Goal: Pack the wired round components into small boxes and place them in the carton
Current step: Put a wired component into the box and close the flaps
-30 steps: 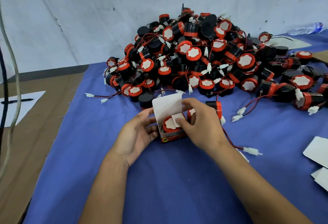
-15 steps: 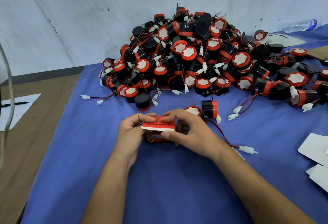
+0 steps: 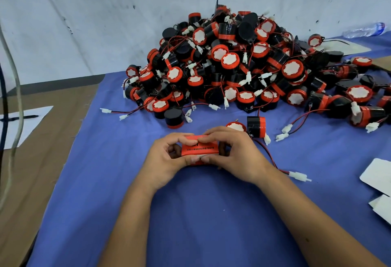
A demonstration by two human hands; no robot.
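A small red box (image 3: 200, 150) with black print sits on the blue cloth (image 3: 201, 213), lid folded down. My left hand (image 3: 167, 158) grips its left side, thumb and fingers pinching the top edge. My right hand (image 3: 234, 156) holds its right side, fingertips meeting the left ones on the lid. The component inside is hidden. Behind the hands lies a big pile of black-and-red round components (image 3: 243, 70) with red-black wires and white plugs. Two loose components (image 3: 256, 127) lie just beyond my right hand. No carton is in view.
Flat white box blanks (image 3: 378, 175) lie at the right edge. A wire with a white plug (image 3: 298, 175) trails beside my right wrist. Brown cardboard (image 3: 42, 150) with a white sheet and pen lies left. A plastic bottle (image 3: 366, 29) rests far right by the wall.
The box's white flap stood open with the component showing; the lid has since been folded down, and both hands now press it shut from the two sides.
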